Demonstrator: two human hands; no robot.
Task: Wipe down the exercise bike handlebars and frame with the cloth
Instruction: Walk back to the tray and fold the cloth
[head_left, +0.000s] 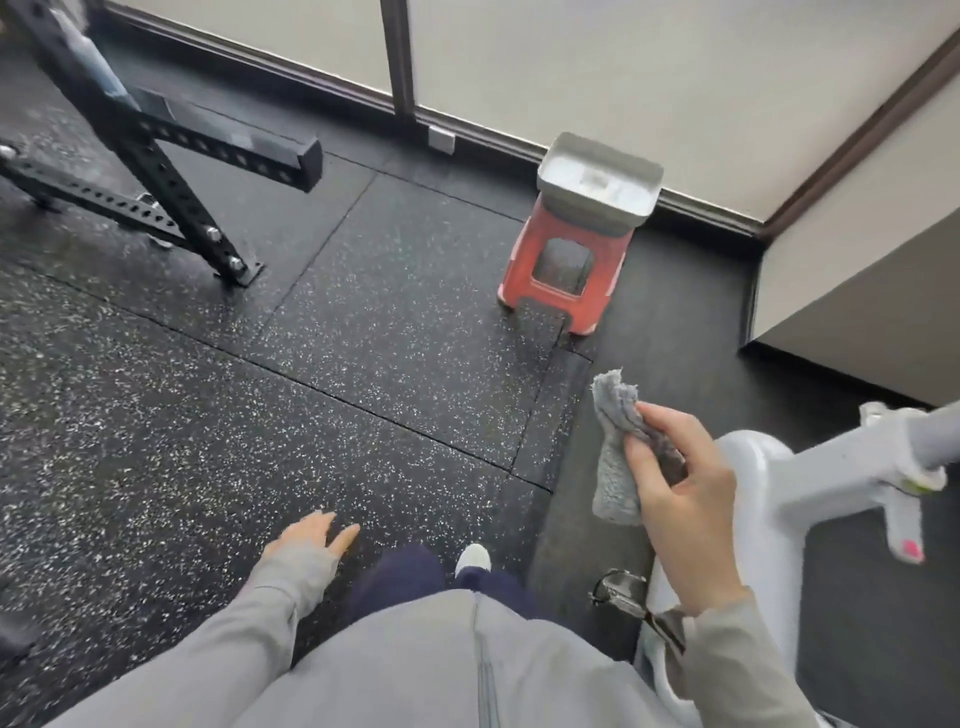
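Grey cloth (621, 452) bunched, gripped in right hand (680, 483)

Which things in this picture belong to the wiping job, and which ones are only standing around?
Belong to the job:
grey cloth, held in the right hand
white exercise bike frame, at the right
left hand, open, holding nothing

Only standing around:
red stool
grey tray on the stool
black perforated rack
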